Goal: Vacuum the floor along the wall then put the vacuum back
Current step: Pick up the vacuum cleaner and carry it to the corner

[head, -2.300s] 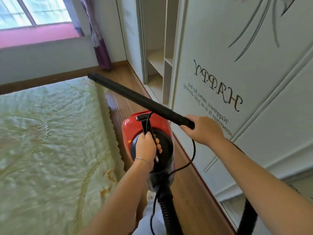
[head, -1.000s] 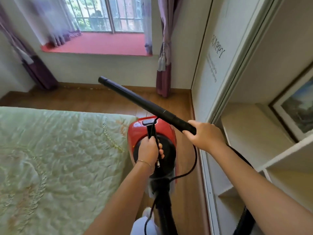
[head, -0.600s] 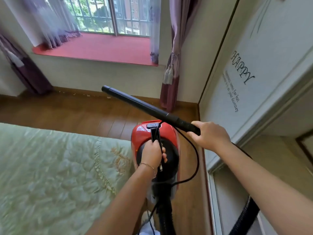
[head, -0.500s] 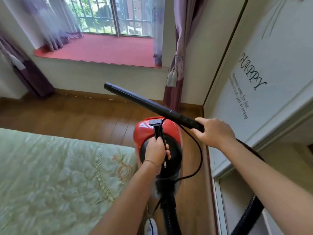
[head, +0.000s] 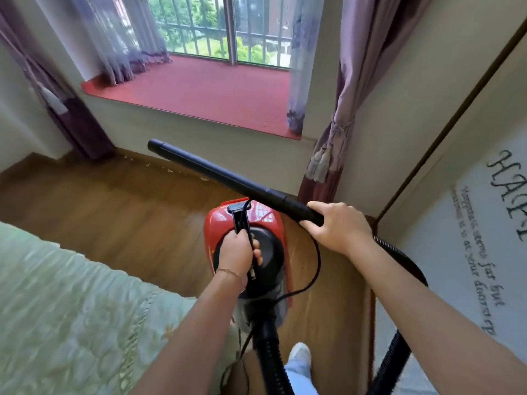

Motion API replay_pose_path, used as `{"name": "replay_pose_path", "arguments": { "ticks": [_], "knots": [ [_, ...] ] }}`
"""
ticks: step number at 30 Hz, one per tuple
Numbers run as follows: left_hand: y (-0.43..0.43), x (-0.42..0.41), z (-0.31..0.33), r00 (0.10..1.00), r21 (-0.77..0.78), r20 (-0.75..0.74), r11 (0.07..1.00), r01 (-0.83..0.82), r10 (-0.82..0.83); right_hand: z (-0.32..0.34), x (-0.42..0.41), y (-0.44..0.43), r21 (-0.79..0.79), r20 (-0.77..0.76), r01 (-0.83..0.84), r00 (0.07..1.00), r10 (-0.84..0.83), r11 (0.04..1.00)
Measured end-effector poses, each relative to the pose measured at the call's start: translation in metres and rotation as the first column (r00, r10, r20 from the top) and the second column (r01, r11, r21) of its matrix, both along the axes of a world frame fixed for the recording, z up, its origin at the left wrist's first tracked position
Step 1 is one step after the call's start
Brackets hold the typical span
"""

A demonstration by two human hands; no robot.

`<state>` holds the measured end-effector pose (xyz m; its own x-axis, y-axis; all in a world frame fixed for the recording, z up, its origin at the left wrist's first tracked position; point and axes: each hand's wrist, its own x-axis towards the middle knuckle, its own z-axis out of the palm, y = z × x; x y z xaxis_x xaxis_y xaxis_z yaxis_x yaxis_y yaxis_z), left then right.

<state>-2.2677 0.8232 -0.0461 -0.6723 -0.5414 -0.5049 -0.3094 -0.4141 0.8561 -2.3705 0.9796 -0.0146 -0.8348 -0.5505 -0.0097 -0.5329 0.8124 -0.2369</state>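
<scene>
A red and black canister vacuum (head: 268, 223) hangs above the wooden floor (head: 119, 212) in front of me. My left hand (head: 238, 252) grips its black carry handle together with the power cord. My right hand (head: 336, 226) grips the near end of the black wand (head: 228, 178), which is held up in the air and points away to the left, toward the wall under the window. The ribbed black hose (head: 399, 349) loops down past my right arm.
A bed with a pale green quilt (head: 71, 315) fills the lower left. A white wardrobe door with lettering (head: 470, 252) stands on the right. Ahead are a red window ledge (head: 205, 92), purple curtains (head: 342, 115) and small crumbs (head: 171, 170) along the baseboard. My shoe (head: 299, 354) shows below.
I have walked forward past the open wardrobe shelves toward the window wall, carrying the vacuum. Both hands hold as before and the wand stays raised.
</scene>
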Motion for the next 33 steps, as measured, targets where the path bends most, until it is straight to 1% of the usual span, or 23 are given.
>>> {"name": "replay_pose_path", "arguments": {
  "ticks": [3,9,14,20,25,30,33],
  "knots": [
    [-0.017,-0.045,0.003,0.995,-0.003,-0.016,0.995,-0.096,0.096,0.001,-0.058,-0.026,-0.015,0.000,-0.079,0.997,0.079,0.997],
    [-0.065,-0.104,0.004,0.967,0.007,-0.030,0.968,-0.251,0.251,0.005,-0.139,-0.095,-0.023,0.018,-0.233,0.972,0.233,0.972],
    [-0.129,-0.143,-0.006,0.925,-0.009,0.015,0.925,-0.379,0.379,-0.006,-0.194,-0.177,-0.038,0.008,-0.371,0.928,0.372,0.928],
    [-0.236,-0.190,-0.018,0.850,0.038,0.043,0.849,-0.527,0.525,-0.018,-0.259,-0.320,0.025,0.016,-0.526,0.851,0.526,0.850],
    [-0.335,-0.213,-0.007,0.776,0.021,0.040,0.776,-0.631,0.630,-0.007,-0.296,-0.450,0.052,-0.021,-0.639,0.768,0.641,0.767],
    [-0.430,-0.233,0.008,0.716,-0.006,0.030,0.716,-0.698,0.698,0.004,-0.316,-0.555,0.031,-0.087,-0.725,0.684,0.724,0.688],
    [-0.485,-0.245,0.009,0.669,-0.004,0.028,0.669,-0.743,0.743,0.004,-0.324,-0.616,0.006,-0.080,-0.774,0.631,0.771,0.634]
  ]
}}
